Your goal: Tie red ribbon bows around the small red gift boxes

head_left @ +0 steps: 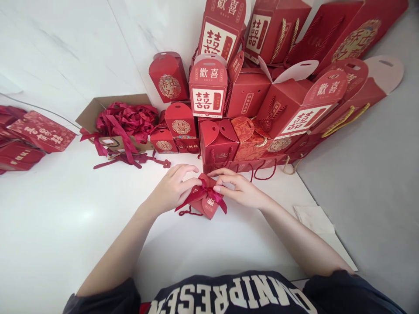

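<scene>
Box (203, 204) sits right of carton (90, 117), nearer the wearer. Left hand (172, 186), right hand (240, 189) half-curled at its bow (206, 190), probably to even it; pinch or mere touch, cannot tell.

歡喜 and 囍 on a stacked box (208, 85)! 歡 on the bowed box (207, 206), 吾家有囍 on the packet (45, 132), upside-down MNIPRESEN across the shirt (234, 294)!
</scene>
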Motion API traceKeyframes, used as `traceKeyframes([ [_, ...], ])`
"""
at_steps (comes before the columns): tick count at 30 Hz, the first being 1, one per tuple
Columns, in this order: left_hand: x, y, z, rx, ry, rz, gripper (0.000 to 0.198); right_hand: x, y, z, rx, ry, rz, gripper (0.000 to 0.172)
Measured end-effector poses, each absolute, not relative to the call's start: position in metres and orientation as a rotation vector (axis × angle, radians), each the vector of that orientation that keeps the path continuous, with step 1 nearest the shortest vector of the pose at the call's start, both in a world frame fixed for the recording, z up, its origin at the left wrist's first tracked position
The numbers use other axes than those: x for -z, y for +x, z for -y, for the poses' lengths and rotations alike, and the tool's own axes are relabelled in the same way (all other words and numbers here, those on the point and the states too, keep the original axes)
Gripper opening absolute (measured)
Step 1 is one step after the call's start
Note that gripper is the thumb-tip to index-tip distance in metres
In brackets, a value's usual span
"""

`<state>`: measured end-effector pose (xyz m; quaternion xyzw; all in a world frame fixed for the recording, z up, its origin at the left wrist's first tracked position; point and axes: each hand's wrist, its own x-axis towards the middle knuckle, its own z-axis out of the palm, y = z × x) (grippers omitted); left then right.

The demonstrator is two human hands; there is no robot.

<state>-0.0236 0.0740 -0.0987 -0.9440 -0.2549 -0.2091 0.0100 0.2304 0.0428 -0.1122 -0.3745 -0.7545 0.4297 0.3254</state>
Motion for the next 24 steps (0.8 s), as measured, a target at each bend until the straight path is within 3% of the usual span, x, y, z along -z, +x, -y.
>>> traceKeyframes([
  [4,0.099,-0.022,-0.073,0.634,-2.938,0.796,0.033,0.112,0.23,-0.043,-1.127,-0.972,1.984,0.019],
  [11,0.09,-0.022,-0.071,0.654,-3.054,0.922,0.013,0.113,0.231,-0.044,-1.169,-0.963,1.945,0.025],
  [16,0.094,-0.02,-0.074,0.754,-3.198,0.89,0.013,0.119,0.23,-0.046,-1.199,-0.923,1.939,0.02],
  [24,0.104,-0.018,-0.078,0.922,-3.396,1.029,0.018,0.126,0.23,-0.05,-1.319,-0.89,1.857,0.027],
])
